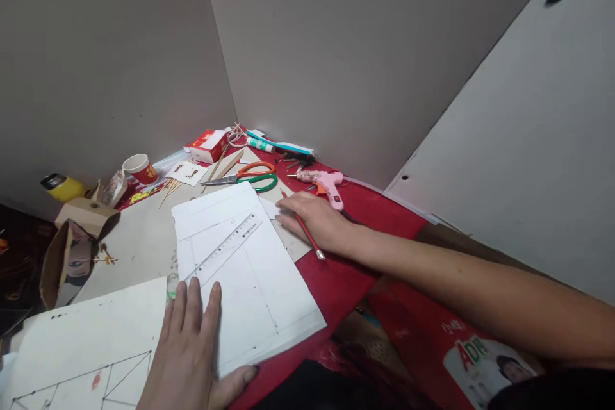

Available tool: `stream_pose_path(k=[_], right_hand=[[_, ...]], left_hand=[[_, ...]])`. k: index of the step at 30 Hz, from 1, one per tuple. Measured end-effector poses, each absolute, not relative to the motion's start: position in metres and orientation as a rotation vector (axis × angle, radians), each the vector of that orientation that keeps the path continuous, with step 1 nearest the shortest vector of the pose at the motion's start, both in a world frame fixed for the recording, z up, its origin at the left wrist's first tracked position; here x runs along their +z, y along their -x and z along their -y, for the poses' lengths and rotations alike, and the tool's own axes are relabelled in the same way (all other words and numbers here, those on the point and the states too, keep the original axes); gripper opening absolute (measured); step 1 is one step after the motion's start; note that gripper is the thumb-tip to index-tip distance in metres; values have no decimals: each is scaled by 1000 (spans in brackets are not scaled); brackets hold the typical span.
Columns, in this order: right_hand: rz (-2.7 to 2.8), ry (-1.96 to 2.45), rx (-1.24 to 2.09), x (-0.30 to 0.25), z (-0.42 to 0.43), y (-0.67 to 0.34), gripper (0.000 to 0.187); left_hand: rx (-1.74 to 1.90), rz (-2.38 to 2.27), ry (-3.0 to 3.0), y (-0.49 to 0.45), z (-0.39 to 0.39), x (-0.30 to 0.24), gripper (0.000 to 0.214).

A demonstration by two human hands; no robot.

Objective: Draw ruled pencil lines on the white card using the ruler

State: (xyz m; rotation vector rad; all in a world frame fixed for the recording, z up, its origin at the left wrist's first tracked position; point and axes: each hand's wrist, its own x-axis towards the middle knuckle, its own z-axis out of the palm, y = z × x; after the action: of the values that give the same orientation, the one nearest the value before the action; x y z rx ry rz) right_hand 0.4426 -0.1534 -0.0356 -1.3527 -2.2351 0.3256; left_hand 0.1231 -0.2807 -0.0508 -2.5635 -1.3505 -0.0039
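Observation:
My left hand [185, 349] lies flat with its fingers apart at the lower left edge of a white paper sheet [245, 301], which bears thin pencil lines. Just past its fingertips a clear ruler [225, 248] rests diagonally on that sheet. My right hand [324, 221] holds a red pencil [310, 238] slantwise, the end with a metal band pointing towards me. Its fingertips are by a small white paper piece [270, 208] at the sheet's right edge. Left of my left hand lies another sheet [72, 355] with a drawn truss-like figure.
Beyond the sheet are scissors [230, 179] with orange and green handles and a pink glue gun [327, 183]. A paper cup [140, 170], a red box [207, 146], a yellow bottle [67, 188] and cut cardboard [89, 216] stand further left. Grey walls [336, 45] enclose the red-covered table [379, 210].

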Motion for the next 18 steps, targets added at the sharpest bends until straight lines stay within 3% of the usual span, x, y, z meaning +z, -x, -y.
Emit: stream_pose_path(k=[6, 18], right_hand=[[2168, 1355, 494, -37, 159, -410, 38], [2209, 1252, 628, -37, 131, -382, 35]], left_hand=[[-75, 1301, 2621, -126, 284, -46, 104], [-85, 1437, 2535, -96, 259, -41, 69]])
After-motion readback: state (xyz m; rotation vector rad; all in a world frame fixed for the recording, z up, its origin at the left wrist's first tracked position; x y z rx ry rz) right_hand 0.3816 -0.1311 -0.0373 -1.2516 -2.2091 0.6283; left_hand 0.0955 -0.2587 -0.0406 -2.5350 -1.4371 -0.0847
